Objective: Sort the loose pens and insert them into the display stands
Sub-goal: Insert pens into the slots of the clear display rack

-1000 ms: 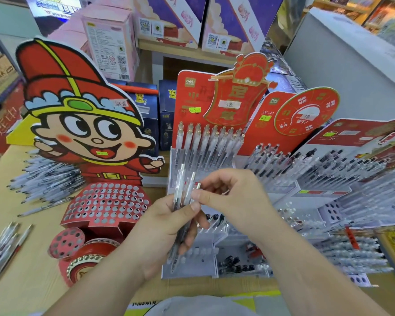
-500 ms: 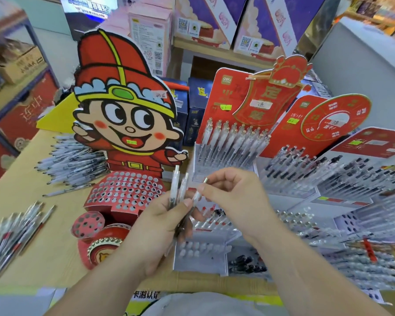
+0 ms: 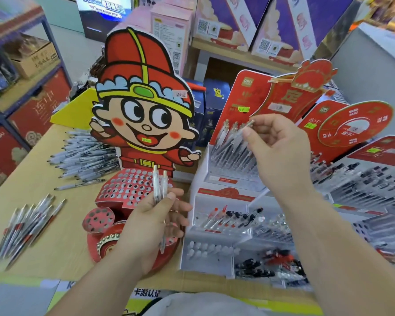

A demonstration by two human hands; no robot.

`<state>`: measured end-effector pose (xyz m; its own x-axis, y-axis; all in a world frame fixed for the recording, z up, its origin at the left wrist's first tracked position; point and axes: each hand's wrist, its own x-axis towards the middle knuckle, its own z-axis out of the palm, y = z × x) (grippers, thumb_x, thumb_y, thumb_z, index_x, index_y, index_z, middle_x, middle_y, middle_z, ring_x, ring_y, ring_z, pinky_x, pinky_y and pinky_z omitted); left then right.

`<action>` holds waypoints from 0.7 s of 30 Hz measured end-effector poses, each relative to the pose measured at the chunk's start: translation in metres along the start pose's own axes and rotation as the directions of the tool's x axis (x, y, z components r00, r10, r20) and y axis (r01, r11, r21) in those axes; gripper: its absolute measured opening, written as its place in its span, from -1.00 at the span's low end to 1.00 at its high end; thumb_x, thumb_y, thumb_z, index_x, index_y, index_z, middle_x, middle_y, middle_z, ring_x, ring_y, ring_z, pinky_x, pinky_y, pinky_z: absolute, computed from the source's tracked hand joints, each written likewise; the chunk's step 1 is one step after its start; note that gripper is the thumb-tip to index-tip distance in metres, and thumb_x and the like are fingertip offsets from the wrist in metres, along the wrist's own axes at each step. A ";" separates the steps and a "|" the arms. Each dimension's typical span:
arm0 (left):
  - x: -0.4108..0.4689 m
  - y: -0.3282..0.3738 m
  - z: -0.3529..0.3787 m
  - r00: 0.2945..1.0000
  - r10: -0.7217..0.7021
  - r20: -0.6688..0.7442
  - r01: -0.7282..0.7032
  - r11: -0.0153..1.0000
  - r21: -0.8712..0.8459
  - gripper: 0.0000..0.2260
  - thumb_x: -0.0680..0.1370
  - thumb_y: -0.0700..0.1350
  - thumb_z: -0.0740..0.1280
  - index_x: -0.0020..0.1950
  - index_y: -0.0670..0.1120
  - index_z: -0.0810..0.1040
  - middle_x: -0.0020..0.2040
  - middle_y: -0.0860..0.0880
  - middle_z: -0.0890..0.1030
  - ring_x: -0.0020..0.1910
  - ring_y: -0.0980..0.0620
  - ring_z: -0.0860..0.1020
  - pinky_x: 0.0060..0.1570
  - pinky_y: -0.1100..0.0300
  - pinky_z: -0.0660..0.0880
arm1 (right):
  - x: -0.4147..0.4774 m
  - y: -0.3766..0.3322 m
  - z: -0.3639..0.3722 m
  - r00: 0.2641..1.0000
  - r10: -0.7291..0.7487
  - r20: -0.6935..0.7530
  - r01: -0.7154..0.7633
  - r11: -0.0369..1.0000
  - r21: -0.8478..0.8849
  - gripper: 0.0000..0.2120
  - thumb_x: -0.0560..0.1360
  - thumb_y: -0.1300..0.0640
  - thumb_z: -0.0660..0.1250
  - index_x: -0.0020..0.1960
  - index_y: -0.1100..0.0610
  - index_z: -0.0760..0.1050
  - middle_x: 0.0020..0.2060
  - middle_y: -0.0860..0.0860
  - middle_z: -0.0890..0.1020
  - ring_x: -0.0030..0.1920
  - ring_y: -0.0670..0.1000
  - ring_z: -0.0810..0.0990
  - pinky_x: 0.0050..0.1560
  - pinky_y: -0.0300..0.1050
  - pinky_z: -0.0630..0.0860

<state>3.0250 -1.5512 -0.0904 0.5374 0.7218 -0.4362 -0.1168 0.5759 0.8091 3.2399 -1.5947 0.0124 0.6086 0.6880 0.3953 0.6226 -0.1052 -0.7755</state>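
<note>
The insertion step is under way: the right hand (image 3: 281,151) is pinching a single clear-barrelled plastic pen (image 3: 249,123) between thumb and fingertips, holding it just above the upper tier of the white tiered display stand with the red backboard (image 3: 228,176), where a row of similar clear pens is already standing. That pen is slanting, its silvery end pointing up and to the right beside the fingertips and its barrel running down and to the left toward the row; the lower tip is blurring into the racked pens, so which slot it is aiming at cannot be told. The left hand (image 3: 153,222) is gripping two more clear pens (image 3: 159,185) near-upright, their top ends pointing up in front of the red perforated cardboard stand with the cartoon figure (image 3: 128,188) and one lower end showing beneath the palm. The next move is probably calling for tilting the single pen closer to the lean of its neighbours, lining the lower tip over a free hole and sliding it down along its own length. More loose pens are lying in a heap (image 3: 87,156) on the pale wooden bench (image 3: 55,247).
</note>
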 end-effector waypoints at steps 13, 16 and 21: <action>-0.002 0.005 0.002 1.000 -0.006 0.015 0.006 1.000 -0.015 -0.81 0.69 -0.12 0.23 0.17 -0.15 0.59 -0.12 -0.19 0.67 -0.28 -0.10 0.56 -0.38 0.08 0.46 | -0.001 -0.003 0.008 0.989 -0.114 0.098 0.129 0.978 -0.165 -0.86 0.54 0.17 0.44 0.06 -0.02 0.58 -0.17 -0.24 0.60 -0.14 -0.24 0.58 -0.07 -0.39 0.52; -0.002 0.007 0.004 1.000 -0.005 0.029 0.005 1.000 -0.015 -0.81 0.69 -0.12 0.23 0.17 -0.15 0.59 -0.11 -0.19 0.67 -0.29 -0.09 0.56 -0.40 0.09 0.47 | -0.003 0.002 0.014 0.985 -0.095 0.141 0.123 0.970 -0.208 -0.85 0.53 0.16 0.45 0.09 0.05 0.62 -0.16 -0.26 0.59 -0.14 -0.27 0.57 -0.08 -0.42 0.50; -0.003 0.009 0.008 0.999 -0.002 0.052 0.003 1.000 -0.015 -0.81 0.69 -0.13 0.22 0.18 -0.16 0.59 -0.12 -0.19 0.67 -0.29 -0.09 0.56 -0.44 0.12 0.46 | -0.003 0.004 0.022 0.985 -0.072 0.156 0.109 0.964 -0.244 -0.87 0.53 0.14 0.44 0.08 0.06 0.63 -0.19 -0.23 0.61 -0.20 -0.24 0.56 -0.12 -0.43 0.48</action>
<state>3.0287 -1.5517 -0.0789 0.5804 0.6995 -0.4169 -0.1280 0.5840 0.8016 3.2297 -1.5812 -0.0027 0.4781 0.7972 0.3687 0.7864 -0.2017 -0.5839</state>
